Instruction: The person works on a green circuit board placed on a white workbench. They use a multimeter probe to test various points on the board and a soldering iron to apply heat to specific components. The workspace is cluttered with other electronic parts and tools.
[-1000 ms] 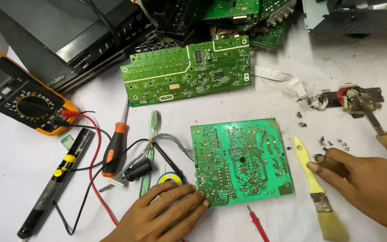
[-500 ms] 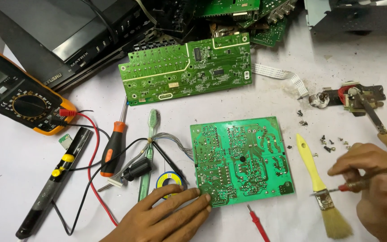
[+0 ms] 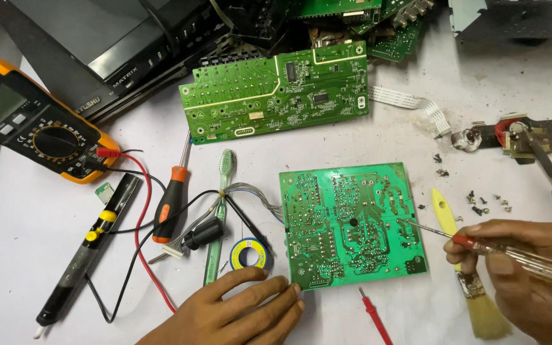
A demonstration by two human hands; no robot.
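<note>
We count two loose green circuit boards — a square one (image 3: 351, 227) at centre and a long one (image 3: 276, 89) at 12 o'clock — two screwdrivers, orange-handled (image 3: 170, 204) at 9 and clear-handled (image 3: 512, 255) at 4, one multimeter (image 3: 33, 128), one toothbrush (image 3: 218, 211), one paintbrush (image 3: 464, 268).

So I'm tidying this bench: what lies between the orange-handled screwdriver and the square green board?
In the head view, a green toothbrush, grey wires and a solder reel.

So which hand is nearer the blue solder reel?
Left. The left hand lies just below the solder reel, fingers almost touching it. The right hand is far across the square green board, holding a screwdriver.
</note>
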